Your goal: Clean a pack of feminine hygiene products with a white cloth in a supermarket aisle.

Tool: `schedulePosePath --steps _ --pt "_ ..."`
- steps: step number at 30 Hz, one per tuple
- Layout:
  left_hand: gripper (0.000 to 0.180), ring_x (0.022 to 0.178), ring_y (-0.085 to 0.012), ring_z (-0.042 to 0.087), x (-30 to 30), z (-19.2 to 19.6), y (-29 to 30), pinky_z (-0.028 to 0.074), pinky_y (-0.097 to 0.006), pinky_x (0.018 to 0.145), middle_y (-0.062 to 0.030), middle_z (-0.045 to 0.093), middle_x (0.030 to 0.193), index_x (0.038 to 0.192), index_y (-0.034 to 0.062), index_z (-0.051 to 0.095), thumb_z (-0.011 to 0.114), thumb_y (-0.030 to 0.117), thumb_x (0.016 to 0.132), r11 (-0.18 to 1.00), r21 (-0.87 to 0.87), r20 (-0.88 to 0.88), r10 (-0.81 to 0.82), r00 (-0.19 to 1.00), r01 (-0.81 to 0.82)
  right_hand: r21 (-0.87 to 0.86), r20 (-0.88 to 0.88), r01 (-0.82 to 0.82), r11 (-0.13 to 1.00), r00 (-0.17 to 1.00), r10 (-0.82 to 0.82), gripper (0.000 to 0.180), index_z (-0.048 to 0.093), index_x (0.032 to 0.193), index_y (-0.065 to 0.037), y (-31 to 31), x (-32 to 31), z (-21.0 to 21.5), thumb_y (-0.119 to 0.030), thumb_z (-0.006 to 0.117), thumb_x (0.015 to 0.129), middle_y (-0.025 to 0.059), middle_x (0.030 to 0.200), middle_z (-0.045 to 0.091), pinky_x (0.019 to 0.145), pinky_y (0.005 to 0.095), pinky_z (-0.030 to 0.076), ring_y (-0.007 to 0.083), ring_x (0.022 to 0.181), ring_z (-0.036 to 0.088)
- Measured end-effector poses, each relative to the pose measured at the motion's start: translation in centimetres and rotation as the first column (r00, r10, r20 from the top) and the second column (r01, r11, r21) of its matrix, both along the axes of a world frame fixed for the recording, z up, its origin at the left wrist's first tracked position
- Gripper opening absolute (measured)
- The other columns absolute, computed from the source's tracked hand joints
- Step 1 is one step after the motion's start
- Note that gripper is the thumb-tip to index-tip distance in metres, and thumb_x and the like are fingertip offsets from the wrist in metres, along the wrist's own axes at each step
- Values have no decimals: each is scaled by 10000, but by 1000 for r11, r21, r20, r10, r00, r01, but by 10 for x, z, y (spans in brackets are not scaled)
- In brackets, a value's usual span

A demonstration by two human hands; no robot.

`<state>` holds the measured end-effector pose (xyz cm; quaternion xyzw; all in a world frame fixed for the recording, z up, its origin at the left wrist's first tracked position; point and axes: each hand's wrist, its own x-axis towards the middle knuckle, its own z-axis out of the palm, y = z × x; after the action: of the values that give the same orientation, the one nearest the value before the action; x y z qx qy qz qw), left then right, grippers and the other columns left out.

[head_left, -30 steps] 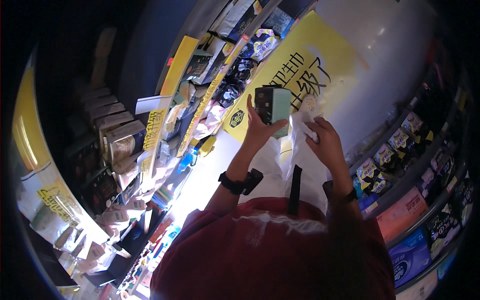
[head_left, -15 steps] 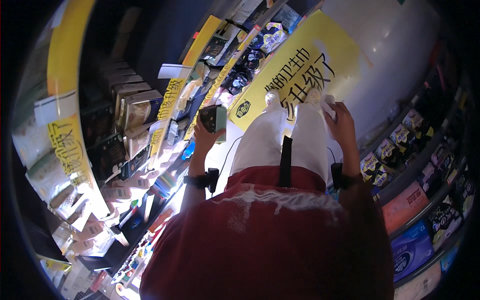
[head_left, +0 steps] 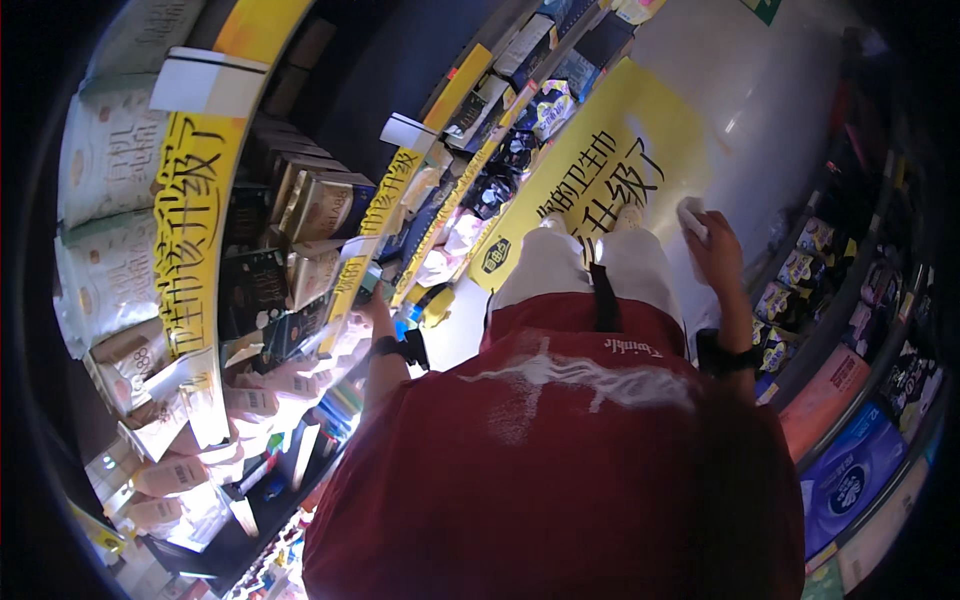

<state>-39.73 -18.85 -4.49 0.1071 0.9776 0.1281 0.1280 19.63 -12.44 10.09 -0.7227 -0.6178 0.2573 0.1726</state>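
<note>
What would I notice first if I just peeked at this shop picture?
Probably the big yellow floor sign with dark lettering, lying in the aisle ahead of the person's legs. Next, the red shirt filling the bottom. The right hand holds something small and white, while the left hand reaches into the packed shelves on the left.

A crumpled white cloth [head_left: 691, 216] is sitting bunched in the person's raised right hand [head_left: 715, 250], out over the pale floor beside the right-hand shelves. A small dark box [head_left: 366, 283] is showing at the left hand [head_left: 377, 318], pressed against the yellow-edged shelf; its details are too dim to tell.
</note>
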Motion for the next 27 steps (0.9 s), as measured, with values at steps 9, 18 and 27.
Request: schedulePosePath --steps 9,18,27 --pt "733 1213 -270 308 -69 -79 24 267 -340 983 -128 328 1338 1308 21 292 454 536 811 908 373 345 -327 880 191 28 100 87 996 991 -90 240 585 934 13 -55 21 -19 -112 615 730 170 927 560 717 382 452 352 808 558" --pt "627 1179 -365 314 -116 -162 15 238 -461 961 -172 354 1304 1255 22 375 386 495 844 931 -49 71 -358 931 361 47 86 92 995 992 -96 227 585 917 -7 -49 -5 7 -132 625 732 156 910 571 690 379 452 340 804 567" --pt "833 1224 -409 186 90 -31 38 241 -576 917 -202 204 1345 1327 109 204 526 596 733 991 69 -100 -110 989 118 97 -36 56 994 998 -53 264 577 959 -1 -11 -4 8 -132 614 732 161 922 558 697 370 452 335 802 565"
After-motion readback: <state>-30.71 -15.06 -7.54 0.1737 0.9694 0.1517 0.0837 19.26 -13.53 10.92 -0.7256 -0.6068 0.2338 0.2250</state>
